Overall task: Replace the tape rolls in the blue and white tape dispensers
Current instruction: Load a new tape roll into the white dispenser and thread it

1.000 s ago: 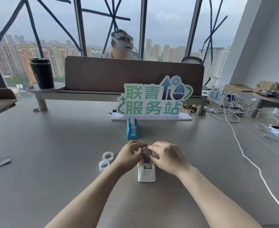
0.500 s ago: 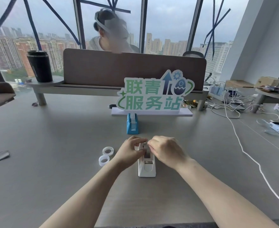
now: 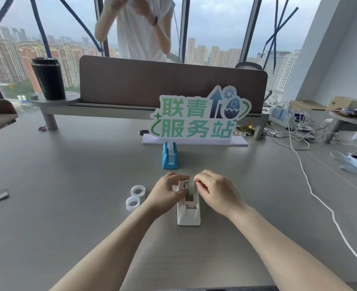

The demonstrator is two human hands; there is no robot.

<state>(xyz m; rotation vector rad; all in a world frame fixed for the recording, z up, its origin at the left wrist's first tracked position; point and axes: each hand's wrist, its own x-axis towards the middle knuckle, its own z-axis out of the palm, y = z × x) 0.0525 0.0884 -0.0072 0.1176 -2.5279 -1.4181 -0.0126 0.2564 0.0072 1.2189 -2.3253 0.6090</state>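
Grey desk by city windows, our left hand and right hand pinching the tape roll atop the white dispenser, blue dispenser beyond, two spare rolls just left.

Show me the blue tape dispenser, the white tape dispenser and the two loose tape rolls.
blue tape dispenser [image 3: 170, 157]: head view, front face.
white tape dispenser [image 3: 189, 215]: head view, front base.
loose tape rolls [image 3: 133, 203]: head view, nearer roll's rim.

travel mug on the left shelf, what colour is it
Black travel mug, clearest in the head view.
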